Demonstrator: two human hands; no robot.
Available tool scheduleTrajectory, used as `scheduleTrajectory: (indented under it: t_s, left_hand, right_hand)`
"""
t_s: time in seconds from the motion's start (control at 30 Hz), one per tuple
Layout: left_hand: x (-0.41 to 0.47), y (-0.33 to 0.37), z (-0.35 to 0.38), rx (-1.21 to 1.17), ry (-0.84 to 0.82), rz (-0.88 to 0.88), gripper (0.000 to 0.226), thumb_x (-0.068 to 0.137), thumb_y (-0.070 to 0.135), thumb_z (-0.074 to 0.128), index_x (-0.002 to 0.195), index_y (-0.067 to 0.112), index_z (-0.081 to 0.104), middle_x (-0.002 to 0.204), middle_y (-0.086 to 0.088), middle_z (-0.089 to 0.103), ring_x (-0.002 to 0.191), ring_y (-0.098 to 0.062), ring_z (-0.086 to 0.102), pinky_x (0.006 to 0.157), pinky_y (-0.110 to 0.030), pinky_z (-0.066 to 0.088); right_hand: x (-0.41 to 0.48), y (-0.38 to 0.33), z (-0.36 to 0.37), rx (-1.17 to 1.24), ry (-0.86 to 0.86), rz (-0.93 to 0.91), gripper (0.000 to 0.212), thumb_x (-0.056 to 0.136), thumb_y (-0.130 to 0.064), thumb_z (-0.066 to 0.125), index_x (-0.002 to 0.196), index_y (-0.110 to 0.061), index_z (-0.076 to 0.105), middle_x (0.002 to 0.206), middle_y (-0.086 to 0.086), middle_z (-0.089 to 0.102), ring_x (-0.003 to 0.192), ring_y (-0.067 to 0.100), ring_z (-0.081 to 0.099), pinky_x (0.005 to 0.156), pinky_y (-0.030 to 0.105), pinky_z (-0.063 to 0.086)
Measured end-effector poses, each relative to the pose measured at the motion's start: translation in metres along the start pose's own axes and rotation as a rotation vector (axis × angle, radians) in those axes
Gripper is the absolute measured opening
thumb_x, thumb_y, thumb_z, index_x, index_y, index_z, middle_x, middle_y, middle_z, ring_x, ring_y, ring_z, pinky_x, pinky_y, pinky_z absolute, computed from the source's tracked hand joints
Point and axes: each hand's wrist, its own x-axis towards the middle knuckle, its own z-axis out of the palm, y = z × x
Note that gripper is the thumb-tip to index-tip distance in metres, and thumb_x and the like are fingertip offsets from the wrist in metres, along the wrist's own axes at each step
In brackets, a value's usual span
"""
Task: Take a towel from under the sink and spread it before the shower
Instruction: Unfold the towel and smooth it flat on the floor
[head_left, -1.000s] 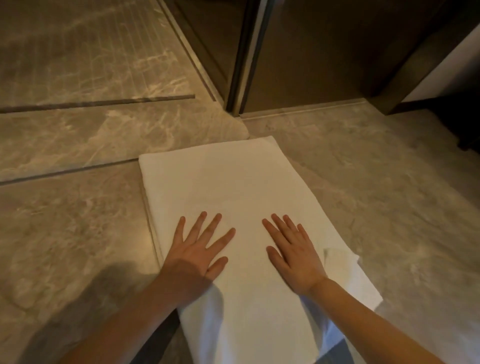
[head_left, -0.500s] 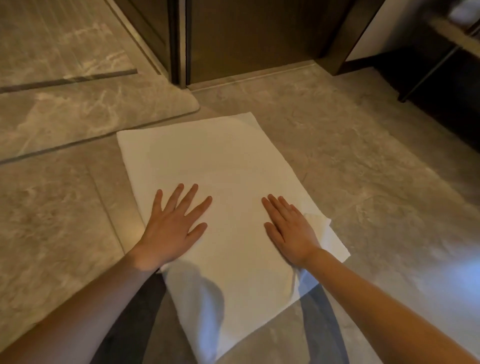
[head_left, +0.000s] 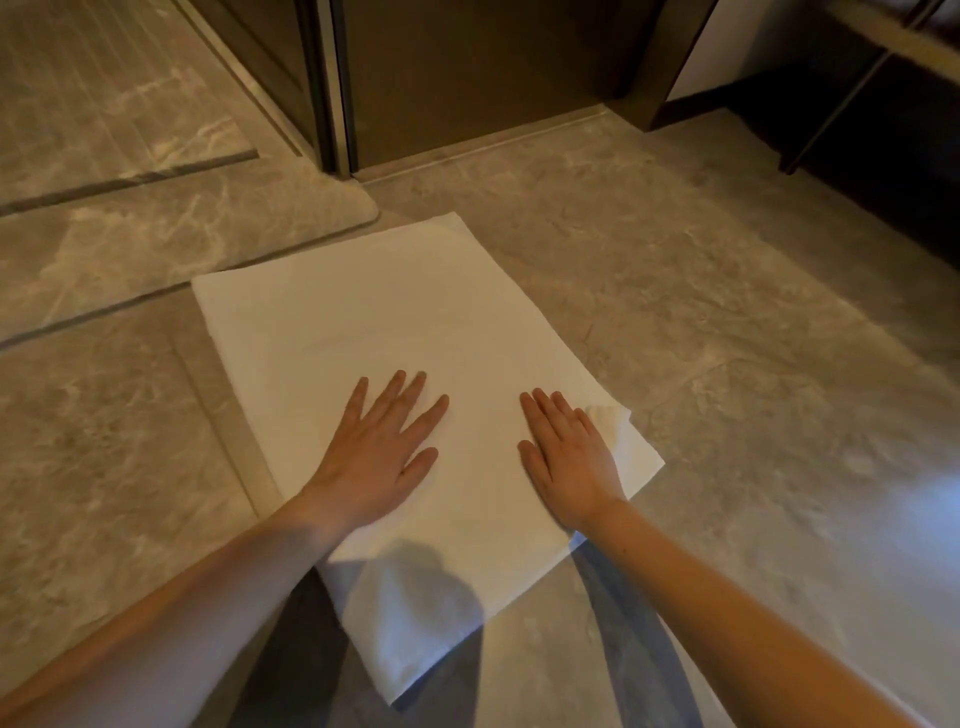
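A white towel (head_left: 374, 322) lies flat on the grey marble floor, its far edge close to the raised shower threshold (head_left: 156, 244). My left hand (head_left: 379, 452) rests palm down on the towel's middle, fingers spread. My right hand (head_left: 569, 457) presses flat near the towel's right edge, where a small fold (head_left: 608, 421) sticks up beside the fingers. Neither hand grips the cloth. The towel's near corner lies in the shadow between my forearms.
The shower floor (head_left: 104, 93) lies at the upper left behind a dark glass-door frame (head_left: 332, 104). A dark wooden door (head_left: 478, 78) stands straight ahead. A dark low shelf unit (head_left: 872, 135) fills the upper right. Marble floor (head_left: 753, 364) stretches to the right.
The view has pulled back and shifted, so the towel shows more fully. Both hands have stayed flat on the towel, sliding slightly toward its near half.
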Motion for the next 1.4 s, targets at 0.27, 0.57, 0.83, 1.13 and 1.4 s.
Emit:
scheduleTrajectory:
  t_s: [0.27, 0.57, 0.83, 1.13, 1.4]
  left_hand:
    - [0.022, 0.047, 0.019, 0.004, -0.003, 0.137, 0.062, 0.096, 0.054, 0.012, 0.154, 0.034, 0.01, 0.163, 0.002, 0.002, 0.15, -0.019, -0.003, 0.12, -0.042, -0.004]
    - [0.022, 0.047, 0.022, -0.006, 0.002, 0.136, 0.061, 0.096, 0.054, 0.009, 0.154, 0.034, 0.009, 0.163, 0.002, 0.001, 0.15, -0.019, -0.004, 0.121, -0.044, -0.001]
    - [0.022, 0.049, 0.02, -0.022, 0.007, 0.134, 0.062, 0.095, 0.054, 0.008, 0.154, 0.034, 0.011, 0.163, 0.003, 0.001, 0.15, -0.019, -0.004, 0.121, -0.044, -0.001]
    - [0.021, 0.047, 0.021, -0.033, 0.023, 0.148, 0.061, 0.096, 0.054, 0.011, 0.154, 0.033, 0.013, 0.163, 0.001, 0.006, 0.15, -0.021, 0.002, 0.121, -0.045, 0.003]
    - [0.021, 0.048, 0.018, -0.09, 0.026, 0.149, 0.058, 0.099, 0.049, 0.027, 0.153, 0.032, 0.019, 0.162, 0.0, 0.011, 0.15, -0.025, 0.005, 0.119, -0.047, -0.001]
  right_hand:
    - [-0.044, 0.034, -0.013, 0.296, 0.266, 0.502, 0.061, 0.098, -0.028, 0.047, 0.152, -0.01, 0.025, 0.161, 0.008, 0.023, 0.146, 0.024, 0.021, 0.116, 0.038, 0.025]
    - [-0.037, 0.044, -0.02, 0.215, 0.238, 0.526, 0.053, 0.1, -0.029, 0.046, 0.149, -0.011, 0.035, 0.143, 0.008, 0.051, 0.134, 0.028, 0.04, 0.107, 0.041, 0.038]
    - [-0.034, 0.048, -0.028, 0.257, 0.353, 0.448, 0.043, 0.095, -0.018, 0.057, 0.136, -0.016, 0.048, 0.122, 0.013, 0.058, 0.105, 0.032, 0.056, 0.084, 0.04, 0.048]
    - [-0.008, 0.054, -0.052, 0.291, -0.036, 0.338, 0.041, 0.094, -0.003, 0.041, 0.128, -0.015, 0.059, 0.133, 0.013, 0.053, 0.112, 0.035, 0.056, 0.089, 0.038, 0.049]
    - [-0.001, 0.036, -0.061, 1.161, -0.023, 0.622, 0.051, 0.092, 0.002, 0.041, 0.129, -0.028, 0.059, 0.069, -0.001, 0.057, 0.06, 0.014, 0.051, 0.057, 0.025, 0.046]
